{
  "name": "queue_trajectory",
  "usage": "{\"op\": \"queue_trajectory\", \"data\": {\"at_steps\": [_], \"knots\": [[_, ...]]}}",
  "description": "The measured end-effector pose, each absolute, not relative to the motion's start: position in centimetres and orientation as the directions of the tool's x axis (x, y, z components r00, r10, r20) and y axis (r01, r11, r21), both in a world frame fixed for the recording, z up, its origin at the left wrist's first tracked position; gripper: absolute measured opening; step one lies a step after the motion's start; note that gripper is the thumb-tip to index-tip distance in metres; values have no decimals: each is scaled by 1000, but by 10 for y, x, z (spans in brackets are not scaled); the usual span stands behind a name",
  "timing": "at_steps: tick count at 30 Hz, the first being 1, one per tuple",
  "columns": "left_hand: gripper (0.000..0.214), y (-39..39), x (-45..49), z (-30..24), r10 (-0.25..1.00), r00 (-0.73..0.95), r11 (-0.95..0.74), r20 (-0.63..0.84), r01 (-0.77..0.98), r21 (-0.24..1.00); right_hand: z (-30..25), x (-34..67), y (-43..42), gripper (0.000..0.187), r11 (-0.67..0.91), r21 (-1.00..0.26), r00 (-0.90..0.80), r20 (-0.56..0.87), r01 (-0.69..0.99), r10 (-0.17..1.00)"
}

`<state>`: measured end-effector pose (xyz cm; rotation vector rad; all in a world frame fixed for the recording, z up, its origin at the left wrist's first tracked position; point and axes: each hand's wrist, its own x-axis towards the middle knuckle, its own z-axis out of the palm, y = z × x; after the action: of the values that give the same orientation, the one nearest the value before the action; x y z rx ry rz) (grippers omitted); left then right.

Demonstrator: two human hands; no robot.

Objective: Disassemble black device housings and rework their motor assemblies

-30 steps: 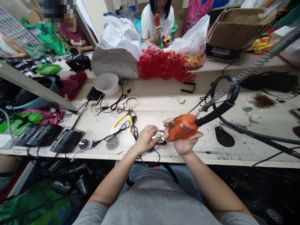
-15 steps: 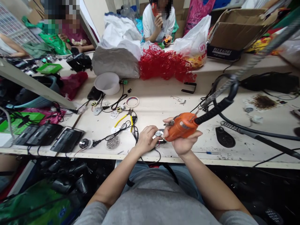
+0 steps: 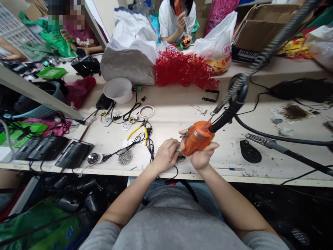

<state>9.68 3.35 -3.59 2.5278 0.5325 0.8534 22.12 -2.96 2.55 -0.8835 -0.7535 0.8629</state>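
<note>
My right hand (image 3: 201, 158) is wrapped round an orange electric screwdriver (image 3: 197, 139), held tilted with its cable end up to the right and its front end pointing at my left hand. A coil spring (image 3: 230, 93) hooks onto its back end. My left hand (image 3: 168, 154) has its fingers closed on a small silvery part (image 3: 178, 147), right at the screwdriver's front end. Fingers and tool hide most of that part, and the bit cannot be seen. A black cord (image 3: 171, 177) loops on the table below my left hand.
Left of my hands lie yellow-handled pliers (image 3: 135, 132), a dish of small screws (image 3: 125, 157), a tape roll (image 3: 146, 111) and black housings (image 3: 74, 154). A white bowl (image 3: 118, 91) and red netting (image 3: 184, 69) stand farther back. A blue screwdriver (image 3: 231, 169) lies right. A co-worker (image 3: 177, 21) sits opposite.
The orange screwdriver and my right hand have shifted slightly left, closer to my left hand. My left fingers now cover more of the silvery part. The spring and cable have swung left.
</note>
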Motion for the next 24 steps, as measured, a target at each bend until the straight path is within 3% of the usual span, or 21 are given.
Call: {"op": "queue_trajectory", "data": {"at_steps": [4,7,14,20,24], "knots": [[14,36,93,-40,560,707,-786,433,287,548,30,219,-26,82,424,-855,521,226,-299,823],[18,32,89,-39,543,717,-790,437,261,555,37,219,-26,83,429,-854,519,234,-294,822],[40,26,85,-37,638,685,-702,351,331,631,51,231,-32,89,457,-850,543,261,-262,798],[35,26,88,-43,685,641,-637,347,295,713,44,229,-27,87,456,-847,556,248,-273,793],[30,25,91,-39,703,625,-650,341,369,664,40,228,-26,86,437,-861,559,234,-260,795]]}}
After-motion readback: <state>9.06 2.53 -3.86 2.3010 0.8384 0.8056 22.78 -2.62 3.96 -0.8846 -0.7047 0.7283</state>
